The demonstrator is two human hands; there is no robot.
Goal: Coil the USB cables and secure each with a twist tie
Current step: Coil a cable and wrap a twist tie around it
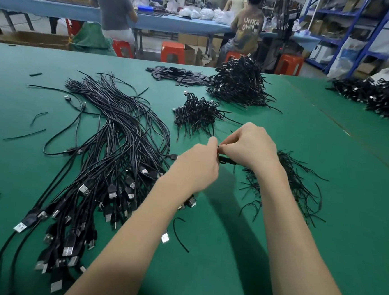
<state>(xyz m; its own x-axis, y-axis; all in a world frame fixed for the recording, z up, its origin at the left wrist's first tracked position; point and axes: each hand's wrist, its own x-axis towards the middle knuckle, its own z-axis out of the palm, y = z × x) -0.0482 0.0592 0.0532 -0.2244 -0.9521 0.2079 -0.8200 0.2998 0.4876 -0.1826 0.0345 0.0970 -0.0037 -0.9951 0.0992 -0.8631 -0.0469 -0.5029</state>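
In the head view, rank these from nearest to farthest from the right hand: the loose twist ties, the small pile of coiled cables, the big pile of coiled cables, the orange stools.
From the right hand:
1. Loose twist ties, just right of and under its wrist.
2. Small pile of coiled cables, ahead, slightly left.
3. Big pile of coiled cables, farther ahead on the table.
4. Orange stools, beyond the table's far edge.

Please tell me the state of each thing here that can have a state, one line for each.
left hand: grips a coiled cable.
right hand: pinches a twist tie at the coil.
coiled cable: held between both hands, mostly hidden.
uncoiled cables: loose, spread on the table.
small tied pile: coiled.
large tied pile: coiled, heaped.
twist ties: loose, scattered.
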